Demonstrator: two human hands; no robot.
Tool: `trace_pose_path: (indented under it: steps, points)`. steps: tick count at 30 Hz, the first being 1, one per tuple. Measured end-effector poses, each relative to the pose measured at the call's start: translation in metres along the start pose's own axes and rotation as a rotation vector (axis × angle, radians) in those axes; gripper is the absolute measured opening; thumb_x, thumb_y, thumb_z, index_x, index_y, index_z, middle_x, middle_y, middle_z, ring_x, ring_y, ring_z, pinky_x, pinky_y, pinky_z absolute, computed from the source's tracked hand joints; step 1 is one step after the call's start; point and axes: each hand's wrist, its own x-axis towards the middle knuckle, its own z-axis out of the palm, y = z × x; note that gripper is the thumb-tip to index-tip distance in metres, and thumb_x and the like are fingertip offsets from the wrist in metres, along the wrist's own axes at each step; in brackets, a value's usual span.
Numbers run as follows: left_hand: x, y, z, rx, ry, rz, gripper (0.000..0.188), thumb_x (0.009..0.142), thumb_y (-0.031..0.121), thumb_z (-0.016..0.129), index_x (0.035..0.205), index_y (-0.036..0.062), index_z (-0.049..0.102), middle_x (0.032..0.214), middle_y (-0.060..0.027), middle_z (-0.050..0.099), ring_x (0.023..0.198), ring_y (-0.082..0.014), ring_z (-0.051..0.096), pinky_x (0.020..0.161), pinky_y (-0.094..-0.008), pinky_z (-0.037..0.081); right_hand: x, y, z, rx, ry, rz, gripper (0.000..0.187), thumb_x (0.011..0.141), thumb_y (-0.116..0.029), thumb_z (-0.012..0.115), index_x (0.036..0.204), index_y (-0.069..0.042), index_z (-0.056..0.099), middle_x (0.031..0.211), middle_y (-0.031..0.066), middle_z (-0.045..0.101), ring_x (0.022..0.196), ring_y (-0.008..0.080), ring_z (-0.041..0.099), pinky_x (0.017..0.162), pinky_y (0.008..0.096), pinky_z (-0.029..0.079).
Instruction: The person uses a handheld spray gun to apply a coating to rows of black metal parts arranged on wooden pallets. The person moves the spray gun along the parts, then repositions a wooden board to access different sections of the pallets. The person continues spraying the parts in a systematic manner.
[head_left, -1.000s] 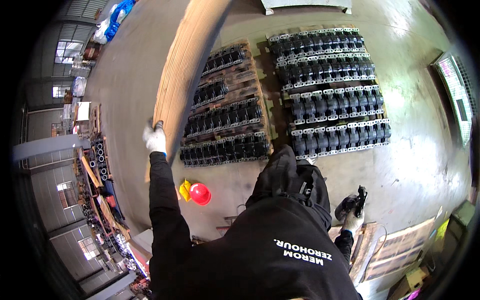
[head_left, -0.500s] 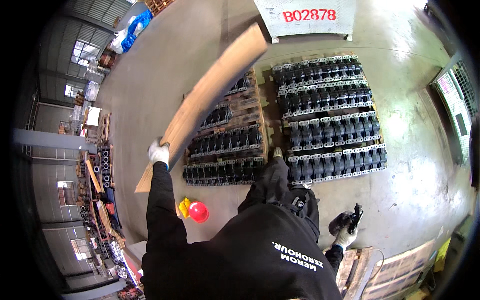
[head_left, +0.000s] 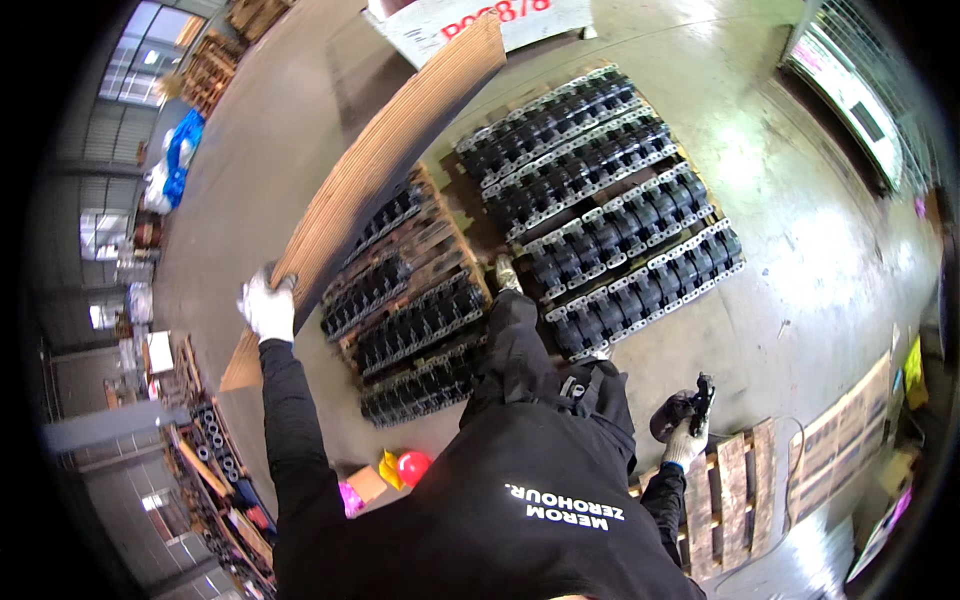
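one brown board, two white gloves

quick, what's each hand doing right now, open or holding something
Left hand: closed on a long brown sheet.
Right hand: closed on a black object, exact kind unclear.

I'm seeing a white container far side, blue-and-white bundle and stacked pallets far left. Near left: red hard hat beside yellow item. Slatted wooden pallet near right, white panel far right.
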Motion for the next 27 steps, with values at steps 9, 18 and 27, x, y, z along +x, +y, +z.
trace_pose_path:
  steps: [9, 18, 27]
  points:
    - [0.064, -0.033, 0.213, -0.130, -0.344, -0.004, 0.030, 0.077, 0.017, 0.073, 0.105, 0.0079, 0.069, 0.099, -0.0133, 0.069, 0.098, -0.0340, 0.063, 0.092, -0.0428, 0.045, -0.052, -0.100, 0.076, -0.110, 0.077, -0.005, 0.032, 0.089, -0.003, 0.063, 0.121, 0.002, 0.061, 0.110, 0.0116, 0.068, 0.100, 0.0186, 0.062, 0.093, 0.0310, 0.047]
    - [0.172, 0.075, 0.411, -0.530, -0.321, 0.231, 0.037, 0.081, 0.014, 0.072, 0.114, -0.0009, 0.064, 0.111, -0.0203, 0.067, 0.104, -0.0333, 0.063, 0.093, -0.0390, 0.048, -0.067, -0.164, 0.209, -0.205, -0.010, 0.148, 0.030, 0.090, 0.000, 0.063, 0.120, 0.001, 0.061, 0.112, 0.0093, 0.067, 0.102, 0.0168, 0.062, 0.092, 0.0306, 0.047]
    - [0.135, 0.090, 0.353, -0.776, -0.487, 0.066, 0.021, 0.085, 0.007, 0.069, 0.104, -0.0003, 0.063, 0.094, -0.0131, 0.069, 0.084, -0.0242, 0.066, 0.080, -0.0333, 0.050, -0.073, -0.198, 0.240, -0.069, -0.192, 0.190, 0.031, 0.092, -0.002, 0.063, 0.123, 0.000, 0.059, 0.088, 0.0005, 0.062, 0.068, 0.0059, 0.053, 0.060, 0.0217, 0.044]
